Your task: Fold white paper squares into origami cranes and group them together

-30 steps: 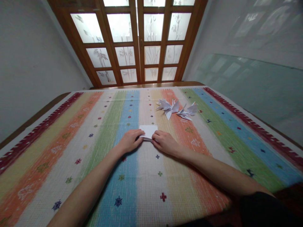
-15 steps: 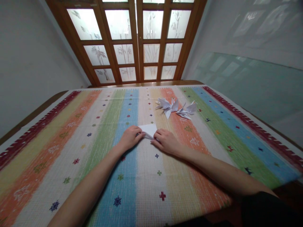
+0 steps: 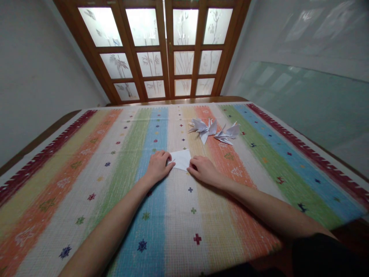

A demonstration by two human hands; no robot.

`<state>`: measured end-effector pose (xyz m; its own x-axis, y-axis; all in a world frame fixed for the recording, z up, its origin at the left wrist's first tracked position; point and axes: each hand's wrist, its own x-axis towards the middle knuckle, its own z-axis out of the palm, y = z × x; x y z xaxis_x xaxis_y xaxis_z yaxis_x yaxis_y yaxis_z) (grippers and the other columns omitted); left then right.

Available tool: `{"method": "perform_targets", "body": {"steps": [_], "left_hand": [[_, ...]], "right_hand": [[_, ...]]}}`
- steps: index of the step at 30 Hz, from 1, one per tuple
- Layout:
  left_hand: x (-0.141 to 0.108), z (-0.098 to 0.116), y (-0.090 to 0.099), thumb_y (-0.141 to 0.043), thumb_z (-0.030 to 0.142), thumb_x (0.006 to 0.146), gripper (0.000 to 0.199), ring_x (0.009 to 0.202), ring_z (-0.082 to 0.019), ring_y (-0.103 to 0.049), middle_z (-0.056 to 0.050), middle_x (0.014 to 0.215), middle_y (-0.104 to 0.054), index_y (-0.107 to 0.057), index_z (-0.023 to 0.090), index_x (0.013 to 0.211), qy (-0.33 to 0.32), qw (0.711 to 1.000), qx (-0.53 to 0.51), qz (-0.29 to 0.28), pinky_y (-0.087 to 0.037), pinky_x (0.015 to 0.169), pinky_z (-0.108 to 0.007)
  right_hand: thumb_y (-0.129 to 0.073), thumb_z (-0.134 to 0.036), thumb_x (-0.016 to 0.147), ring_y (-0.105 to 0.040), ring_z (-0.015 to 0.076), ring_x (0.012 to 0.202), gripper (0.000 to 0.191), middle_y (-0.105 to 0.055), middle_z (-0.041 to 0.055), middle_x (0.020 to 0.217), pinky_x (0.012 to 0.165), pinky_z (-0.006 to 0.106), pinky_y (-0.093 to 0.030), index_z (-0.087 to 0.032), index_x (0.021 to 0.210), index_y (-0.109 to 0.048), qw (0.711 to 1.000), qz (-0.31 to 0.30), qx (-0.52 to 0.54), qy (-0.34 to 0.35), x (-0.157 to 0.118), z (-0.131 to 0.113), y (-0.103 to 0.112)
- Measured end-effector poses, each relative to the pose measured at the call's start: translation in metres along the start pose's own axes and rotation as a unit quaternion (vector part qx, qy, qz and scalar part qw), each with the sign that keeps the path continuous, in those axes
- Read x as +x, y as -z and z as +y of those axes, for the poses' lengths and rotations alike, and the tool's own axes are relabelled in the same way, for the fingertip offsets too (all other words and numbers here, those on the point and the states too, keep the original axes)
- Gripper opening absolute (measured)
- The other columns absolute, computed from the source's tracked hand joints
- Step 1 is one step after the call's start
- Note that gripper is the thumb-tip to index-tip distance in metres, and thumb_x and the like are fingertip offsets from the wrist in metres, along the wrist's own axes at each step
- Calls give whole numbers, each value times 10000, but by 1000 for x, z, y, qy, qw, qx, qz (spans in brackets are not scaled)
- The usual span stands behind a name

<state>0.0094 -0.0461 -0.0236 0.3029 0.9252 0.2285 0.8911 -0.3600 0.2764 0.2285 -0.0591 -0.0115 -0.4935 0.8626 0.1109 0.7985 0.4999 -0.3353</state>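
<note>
A small folded piece of white paper (image 3: 181, 159) lies on the tablecloth between my two hands. My left hand (image 3: 159, 165) pinches its left edge, thumb below and fingers curled above. At the paper's lower right corner, my right hand (image 3: 201, 167) has its thumb and curled fingers closed on the edge. Parts of the paper under the fingertips are hidden. Beyond my right hand rest several folded white paper cranes, a cluster (image 3: 203, 130) on the left and another crane (image 3: 227, 134) close beside it.
A striped, patterned tablecloth (image 3: 121, 161) covers the table, whose wooden edge (image 3: 69, 115) shows at the far left corner. Behind stand wooden doors with frosted panes (image 3: 150, 63). A pale glass-like panel (image 3: 305, 100) leans along the right wall.
The paper's near edge, raised in a fold before, now lies flatter. My right fingers have drawn slightly off its top toward the right corner, so more paper shows.
</note>
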Motion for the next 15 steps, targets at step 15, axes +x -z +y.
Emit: {"method": "perform_targets", "body": {"steps": [15], "left_hand": [[-10,-6,-4,-490,202,926,248,1074,-271,-546,-91,1173,-646,-675,227,1090,-154,988,2,-16,-423,887,-439]], "right_hand": [[-656,-233,794,-556,282,1139,469,-606,154,1224,981,467,-434,-158,1243,-546,985,103,139,1,18,28,-15]]}}
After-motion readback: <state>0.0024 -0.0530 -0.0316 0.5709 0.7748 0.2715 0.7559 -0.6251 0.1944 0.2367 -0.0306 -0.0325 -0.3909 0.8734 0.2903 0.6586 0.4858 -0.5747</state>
